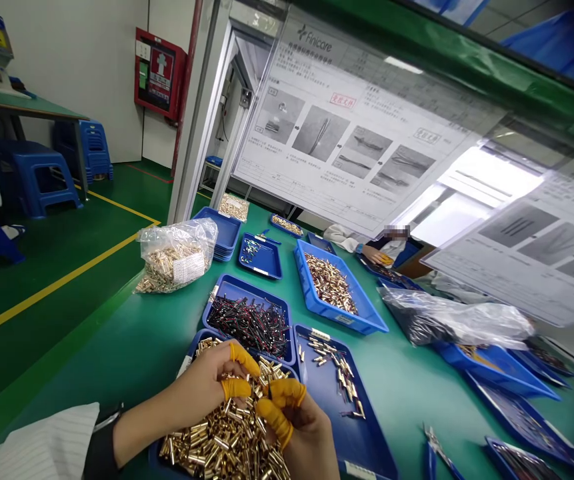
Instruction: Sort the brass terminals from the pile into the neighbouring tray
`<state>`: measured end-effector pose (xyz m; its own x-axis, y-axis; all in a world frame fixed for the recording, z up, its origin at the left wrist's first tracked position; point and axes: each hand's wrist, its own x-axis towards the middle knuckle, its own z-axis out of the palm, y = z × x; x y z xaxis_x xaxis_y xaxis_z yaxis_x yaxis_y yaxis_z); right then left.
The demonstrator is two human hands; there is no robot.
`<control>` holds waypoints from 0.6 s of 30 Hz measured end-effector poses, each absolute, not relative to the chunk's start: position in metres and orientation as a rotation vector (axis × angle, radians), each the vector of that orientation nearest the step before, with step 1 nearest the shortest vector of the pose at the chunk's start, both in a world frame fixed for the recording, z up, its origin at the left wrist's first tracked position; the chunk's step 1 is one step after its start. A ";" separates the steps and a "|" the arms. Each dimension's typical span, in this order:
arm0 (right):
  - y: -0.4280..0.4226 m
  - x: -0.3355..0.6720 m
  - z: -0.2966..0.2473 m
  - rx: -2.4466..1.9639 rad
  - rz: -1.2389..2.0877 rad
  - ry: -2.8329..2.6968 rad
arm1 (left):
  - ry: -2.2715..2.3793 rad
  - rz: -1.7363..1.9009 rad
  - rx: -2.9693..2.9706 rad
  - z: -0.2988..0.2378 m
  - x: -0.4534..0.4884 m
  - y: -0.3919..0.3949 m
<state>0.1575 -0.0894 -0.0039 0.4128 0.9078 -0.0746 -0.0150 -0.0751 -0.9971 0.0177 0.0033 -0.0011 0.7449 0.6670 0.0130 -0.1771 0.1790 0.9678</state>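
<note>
left hand [213, 375], right hand [304, 423]: close together over gold-coloured sleeves [224, 443]; grip unclear | black-red wired parts [249, 325]: tray [237, 287] just beyond | pliers [433, 441]: bench [161, 353], right

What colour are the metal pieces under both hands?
The metal pieces are gold, clearest in the head view.

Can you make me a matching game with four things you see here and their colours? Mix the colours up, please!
Things:
1. Finger covers
2. Heap of little metal tubes
3. Pliers
4. Box on the wall

Colours:
A. Blue handles
B. Yellow
C. Red
D. Shiny gold

Right pairs: 1-B, 2-D, 3-A, 4-C
</note>
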 end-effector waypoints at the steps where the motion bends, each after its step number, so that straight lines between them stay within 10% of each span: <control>1: -0.090 0.158 -0.004 -1.434 0.943 -0.872 | 0.457 0.644 1.273 -0.001 0.018 0.003; 18: -0.096 0.145 -0.011 -1.698 0.387 -1.250 | 0.599 0.683 1.705 0.007 0.013 0.002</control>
